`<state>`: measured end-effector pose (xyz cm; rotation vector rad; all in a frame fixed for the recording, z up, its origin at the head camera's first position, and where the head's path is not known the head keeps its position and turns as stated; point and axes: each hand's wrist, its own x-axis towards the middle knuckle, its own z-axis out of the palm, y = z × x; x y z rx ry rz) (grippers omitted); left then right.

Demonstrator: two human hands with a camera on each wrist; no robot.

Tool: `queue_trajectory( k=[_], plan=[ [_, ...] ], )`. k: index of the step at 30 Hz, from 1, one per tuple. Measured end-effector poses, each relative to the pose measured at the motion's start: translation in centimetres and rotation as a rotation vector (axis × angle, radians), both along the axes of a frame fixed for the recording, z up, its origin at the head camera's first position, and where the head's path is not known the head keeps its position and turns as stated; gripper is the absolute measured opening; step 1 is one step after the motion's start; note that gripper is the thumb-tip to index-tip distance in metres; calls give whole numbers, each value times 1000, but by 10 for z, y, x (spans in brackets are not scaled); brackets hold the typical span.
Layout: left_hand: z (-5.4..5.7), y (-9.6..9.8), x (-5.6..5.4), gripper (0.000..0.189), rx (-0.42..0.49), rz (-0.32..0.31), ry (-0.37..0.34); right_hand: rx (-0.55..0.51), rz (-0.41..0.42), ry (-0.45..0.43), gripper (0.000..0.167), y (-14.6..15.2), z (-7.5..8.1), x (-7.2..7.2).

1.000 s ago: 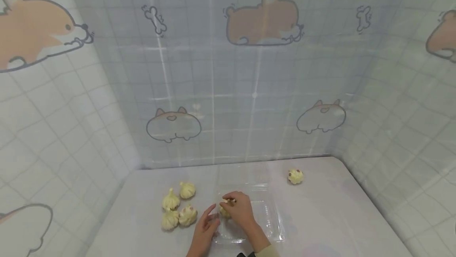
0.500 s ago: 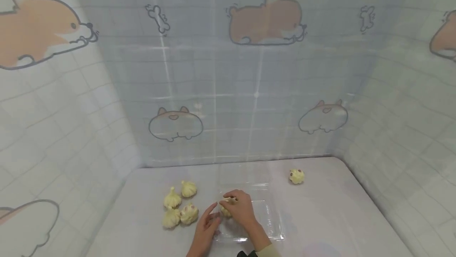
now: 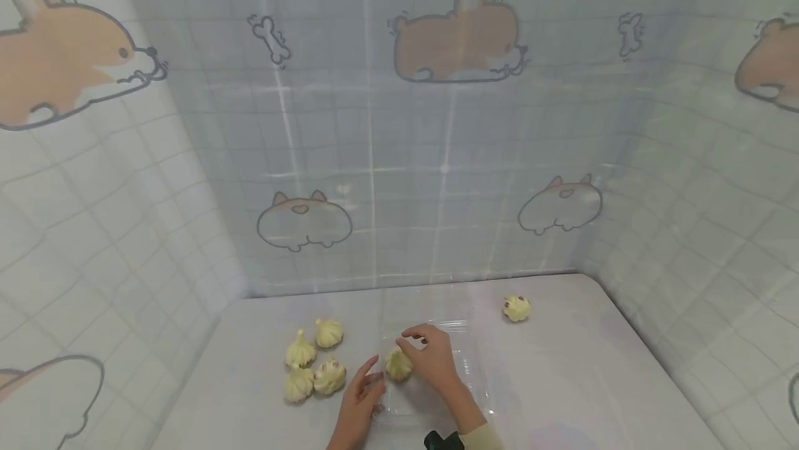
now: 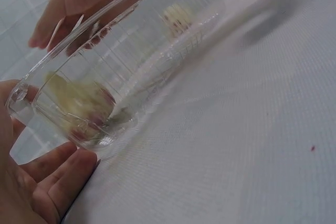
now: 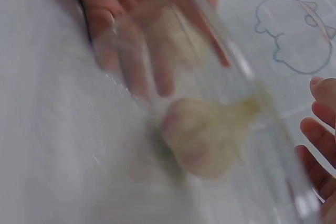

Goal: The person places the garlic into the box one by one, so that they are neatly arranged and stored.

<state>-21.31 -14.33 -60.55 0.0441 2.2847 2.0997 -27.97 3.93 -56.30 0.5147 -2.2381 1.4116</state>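
A clear plastic container (image 3: 474, 384) lies on the white table with one pale yellow bun (image 3: 398, 364) inside it at its left end. My right hand (image 3: 419, 343) hovers just above and behind that bun, fingers relaxed, holding nothing. My left hand (image 3: 372, 379) rests against the container's left edge with fingers straight. The left wrist view has the bun (image 4: 79, 103) behind the clear wall, with my left fingers (image 4: 55, 177) at the corner. In the right wrist view the bun (image 5: 210, 135) is blurred, and my right fingertips (image 5: 320, 129) stay apart from it.
Several more buns (image 3: 312, 360) sit clustered on the table left of the container. A single bun (image 3: 517, 308) lies far right near the back. Walls with cartoon animal prints enclose the table on three sides.
My right hand has let go of the bun and lifted back off it, so the bun now lies uncovered in the container. The left hand has stayed at the container's edge.
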Motion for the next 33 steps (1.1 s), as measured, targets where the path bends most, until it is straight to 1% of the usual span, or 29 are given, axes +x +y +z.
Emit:
queue_trajectory(
  k=[3,6,10,14,17,19,21,24,27,30,33],
  plan=[
    [-1,1,-1,57,1,5,-13,8,-17,18,14,13,7,-2],
    [0,-1,-1,57,-2,3,-20,-9,-25,46,11,24,17,-4],
    [0,-3,-2,57,-7,-11,-21,4,-39,33,9,45,29,-6],
    [-2,-1,-1,58,-6,-28,-15,71,-70,-3,9,71,39,-8],
    [-4,0,1,61,-20,-25,-36,135,-114,-23,9,90,44,-10],
    [-5,0,4,63,-35,-18,-63,175,-129,-31,10,102,46,-14],
    [-7,0,6,64,-45,-13,-91,214,-134,-36,10,112,47,-19],
    [-9,-1,7,65,-54,-17,-101,262,-141,-31,11,126,51,-29],
    [-9,-1,5,64,-61,-24,-93,320,-173,-37,11,138,56,-41],
    [-7,0,4,64,-65,-31,-83,363,-196,-64,12,150,62,-53],
    [-5,0,2,62,-63,-28,-74,379,-182,-96,16,160,65,-64]
  ],
)
